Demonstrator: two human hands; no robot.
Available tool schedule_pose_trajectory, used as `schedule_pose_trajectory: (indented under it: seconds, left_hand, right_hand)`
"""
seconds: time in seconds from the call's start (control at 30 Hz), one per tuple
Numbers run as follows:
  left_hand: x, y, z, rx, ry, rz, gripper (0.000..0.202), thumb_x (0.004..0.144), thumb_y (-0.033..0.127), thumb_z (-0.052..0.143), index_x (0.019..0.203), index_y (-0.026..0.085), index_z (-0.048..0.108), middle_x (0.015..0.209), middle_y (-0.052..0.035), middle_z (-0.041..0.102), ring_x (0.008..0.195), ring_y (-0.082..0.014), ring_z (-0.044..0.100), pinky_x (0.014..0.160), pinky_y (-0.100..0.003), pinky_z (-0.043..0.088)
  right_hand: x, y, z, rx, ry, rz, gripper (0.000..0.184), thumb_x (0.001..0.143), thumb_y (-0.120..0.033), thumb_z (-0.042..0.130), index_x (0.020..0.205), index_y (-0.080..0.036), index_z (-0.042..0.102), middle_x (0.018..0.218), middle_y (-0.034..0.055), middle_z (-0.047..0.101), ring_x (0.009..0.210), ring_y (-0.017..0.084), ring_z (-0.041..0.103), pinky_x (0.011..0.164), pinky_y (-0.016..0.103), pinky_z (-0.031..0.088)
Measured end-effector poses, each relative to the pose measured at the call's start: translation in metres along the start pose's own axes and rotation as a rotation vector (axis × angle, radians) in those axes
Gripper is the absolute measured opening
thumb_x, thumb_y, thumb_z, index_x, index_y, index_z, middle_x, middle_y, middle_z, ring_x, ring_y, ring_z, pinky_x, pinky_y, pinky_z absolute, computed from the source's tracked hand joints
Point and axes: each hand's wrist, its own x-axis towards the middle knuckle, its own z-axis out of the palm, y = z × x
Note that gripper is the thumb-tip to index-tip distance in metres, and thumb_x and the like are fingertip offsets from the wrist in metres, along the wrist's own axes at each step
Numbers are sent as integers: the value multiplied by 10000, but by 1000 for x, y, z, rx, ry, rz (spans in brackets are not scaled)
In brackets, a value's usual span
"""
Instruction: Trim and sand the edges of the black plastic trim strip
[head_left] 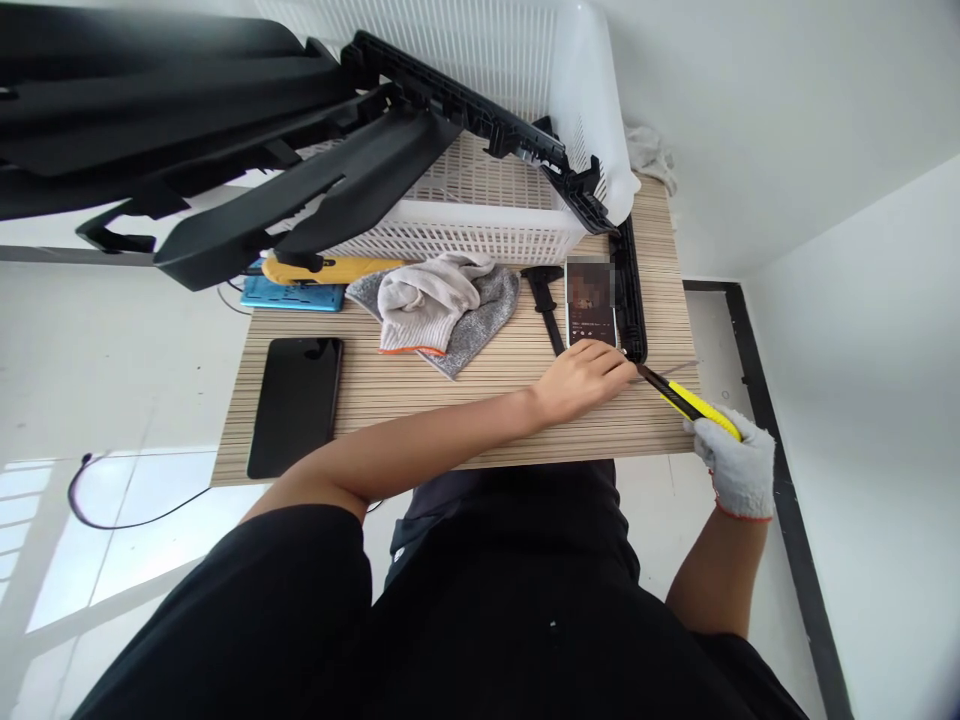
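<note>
My right hand (735, 455), in a white knit glove with an orange cuff edge, is wrapped around a yellow and black utility knife (694, 402). The knife's tip points left, close to the fingertips of my left hand (583, 382). That hand is bare, its fingers bent and pressed together; whatever they hold is hidden. Just beyond them lie a phone (591, 305) with its screen lit and a long black plastic strip (628, 290). A black caliper (546, 305) rests to the left of the phone.
A white plastic basket (480, 235) stands at the table's back, with large black plastic parts (375, 180) jutting out leftward. Gloves (431, 295), a yellow tool (330, 268), a blue case-like object (292, 293) and a dark tablet or phone (296, 405) lie on the wooden table (450, 440). A wall rises right.
</note>
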Motion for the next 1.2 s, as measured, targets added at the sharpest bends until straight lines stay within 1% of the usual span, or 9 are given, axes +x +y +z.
schedule_pose_trajectory:
  seconds: [0.1,0.17,0.47,0.77,0.83,0.97,1.03,1.1,1.2]
  left_hand:
    - [1,4,-3,34,-31,-99,219,1031,317,538,1145,159,639,1119,-100,728,1022,-237,678,879,-356,473]
    - [2,6,-3,37,-48,-127,224,1039,309,517,1163,155,621,1138,-106,717,1016,-241,671,871,-354,454]
    - [3,5,-1,31,-63,-135,208,1043,296,503,1139,140,601,987,-90,709,967,-245,677,844,-342,428]
    - [4,9,-1,37,-89,-151,235,1037,277,496,1193,137,602,996,-95,702,976,-248,670,860,-349,419]
    - [5,7,-3,16,-73,-164,289,1041,333,493,1208,130,612,992,-105,705,978,-255,665,866,-361,428]
    - [6,-22,-12,-53,40,-184,504,1043,506,425,1322,136,625,1192,-147,694,1146,-290,609,965,-435,439]
    - [4,-45,-15,-73,43,-180,456,1065,435,369,1240,183,706,1293,-126,668,1251,-296,546,1032,-467,419]
    - [1,-66,-15,-62,53,-261,492,1072,395,327,1124,178,766,1331,-134,644,1294,-311,493,1075,-495,400]
    - [-2,-79,-15,-32,127,-402,528,1071,404,303,1217,137,734,1340,-170,611,1285,-322,465,1116,-525,374]
  right_hand:
    - [0,-1,7,4,76,-33,322,650,-301,829,930,-163,749,556,-26,625,414,91,431,380,227,306]
    - [1,-1,10,13,72,-31,327,647,-306,834,927,-161,748,554,-28,624,413,90,432,380,225,306]
    - [3,-1,11,-3,76,1,339,648,-339,846,916,-153,751,616,3,677,409,81,434,359,217,279]
    - [4,0,9,-10,36,-14,316,673,-352,842,906,-155,759,581,3,670,398,83,433,355,213,281]
    - [5,0,11,-8,34,-5,319,667,-351,848,901,-156,757,574,3,667,396,82,433,354,210,278]
    - [3,-1,16,31,101,-22,320,672,-362,843,898,-156,748,641,26,707,401,74,437,353,202,282]
    - [3,-1,17,39,94,-20,325,668,-357,845,902,-154,748,638,27,706,402,73,434,358,200,288]
    - [3,-1,16,44,80,-22,331,670,-355,846,915,-154,748,640,29,708,404,71,431,363,200,293]
    - [4,1,13,52,55,-44,327,683,-355,831,927,-153,750,630,23,699,400,68,417,365,203,292]
